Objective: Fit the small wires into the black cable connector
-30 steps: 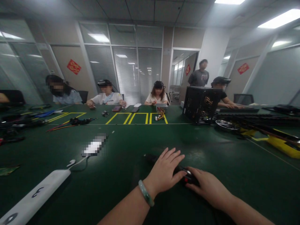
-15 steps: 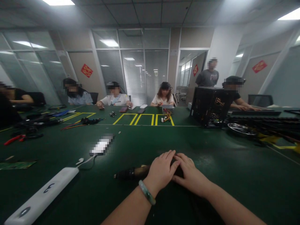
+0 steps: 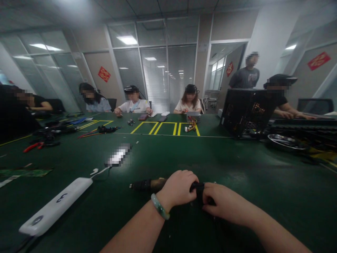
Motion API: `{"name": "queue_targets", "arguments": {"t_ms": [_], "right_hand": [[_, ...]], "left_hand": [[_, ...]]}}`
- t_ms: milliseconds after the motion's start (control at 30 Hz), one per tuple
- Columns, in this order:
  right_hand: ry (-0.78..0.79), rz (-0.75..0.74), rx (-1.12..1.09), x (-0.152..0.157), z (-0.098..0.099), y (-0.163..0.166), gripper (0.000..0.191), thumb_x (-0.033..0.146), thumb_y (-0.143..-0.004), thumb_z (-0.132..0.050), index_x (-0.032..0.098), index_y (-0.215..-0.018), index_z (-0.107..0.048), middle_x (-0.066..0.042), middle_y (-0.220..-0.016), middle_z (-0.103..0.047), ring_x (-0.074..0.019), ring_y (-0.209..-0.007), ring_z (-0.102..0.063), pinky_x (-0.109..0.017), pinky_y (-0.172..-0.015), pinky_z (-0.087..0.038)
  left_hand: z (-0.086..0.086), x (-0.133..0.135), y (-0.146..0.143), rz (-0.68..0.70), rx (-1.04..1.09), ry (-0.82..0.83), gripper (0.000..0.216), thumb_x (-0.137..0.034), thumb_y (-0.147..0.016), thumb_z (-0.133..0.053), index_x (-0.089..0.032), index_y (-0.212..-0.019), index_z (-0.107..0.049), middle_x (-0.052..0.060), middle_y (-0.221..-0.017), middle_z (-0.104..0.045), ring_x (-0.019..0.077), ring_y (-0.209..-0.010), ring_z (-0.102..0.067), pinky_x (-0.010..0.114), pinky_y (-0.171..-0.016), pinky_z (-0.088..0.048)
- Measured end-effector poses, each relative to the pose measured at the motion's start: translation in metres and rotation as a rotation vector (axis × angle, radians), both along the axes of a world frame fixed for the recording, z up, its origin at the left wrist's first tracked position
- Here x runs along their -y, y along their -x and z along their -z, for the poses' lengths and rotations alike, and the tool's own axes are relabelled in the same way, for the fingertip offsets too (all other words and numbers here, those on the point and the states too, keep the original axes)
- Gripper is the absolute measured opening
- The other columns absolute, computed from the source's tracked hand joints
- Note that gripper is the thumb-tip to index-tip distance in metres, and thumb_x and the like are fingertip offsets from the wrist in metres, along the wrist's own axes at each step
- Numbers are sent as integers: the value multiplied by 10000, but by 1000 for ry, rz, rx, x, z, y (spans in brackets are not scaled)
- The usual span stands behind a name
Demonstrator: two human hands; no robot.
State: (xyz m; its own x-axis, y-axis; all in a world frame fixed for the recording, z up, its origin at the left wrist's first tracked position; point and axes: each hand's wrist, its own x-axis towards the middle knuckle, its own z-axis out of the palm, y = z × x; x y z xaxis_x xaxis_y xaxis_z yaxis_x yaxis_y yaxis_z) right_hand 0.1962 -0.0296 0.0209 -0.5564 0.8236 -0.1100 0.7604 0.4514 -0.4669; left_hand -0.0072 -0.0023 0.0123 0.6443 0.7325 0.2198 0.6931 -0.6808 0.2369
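Dark cylindrical piece [image 3: 149, 184] — black-wrapped at its left tip, then a tan section running in under the hands — lies roughly level on the green bench [image 3: 168, 158], near the bottom of the view and about mid-bench. The left hand [image 3: 179, 188], a pale green bangle [image 3: 159, 206] on its wrist, is curled over the piece, while the right hand [image 3: 223, 200] closes from the other side around a black band [image 3: 200, 189] at its right end. The two hands are together, almost touching, both clamped on it. To the left lie a white power strip [image 3: 55, 205], a white earbud [image 3: 94, 171] on a thin cable and a pixelated flat object [image 3: 118, 154]; farther left are red-handled cutters [image 3: 33, 147] and a green circuit board [image 3: 26, 172]. To the right sit a black mesh case [image 3: 246, 112] and a metal dish [image 3: 285, 142]. Yellow tape lines [image 3: 164, 128] mark the far end of the bench, where three seated people [image 3: 134, 105] work with their own hands — well apart from this pair.
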Motion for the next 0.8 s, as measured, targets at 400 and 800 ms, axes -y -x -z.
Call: {"name": "queue_targets", "arguments": {"t_ms": [400, 800], "right_hand": [[424, 88, -478, -18, 14, 0, 199, 354, -861, -580, 167, -923, -602, -7, -778, -667, -154, -752, -616, -248, -692, -451], [444, 178, -849, -35, 33, 0, 302, 450, -804, -662, 155, -842, -607, 0, -732, -609, -139, -698, -547, -252, -676, -420]], "left_hand": [[1, -8, -1, 34, -27, -38, 206, -272, -784, -609, -215, -982, -596, 28, -970, -617, 207, -924, -565, 323, -810, -418], [13, -8, 1, -153, 82, -28, 254, -410, -843, -570, -211, -1000, -592, 40, -969, -614, 220, -919, -560, 356, -829, -428]]}}
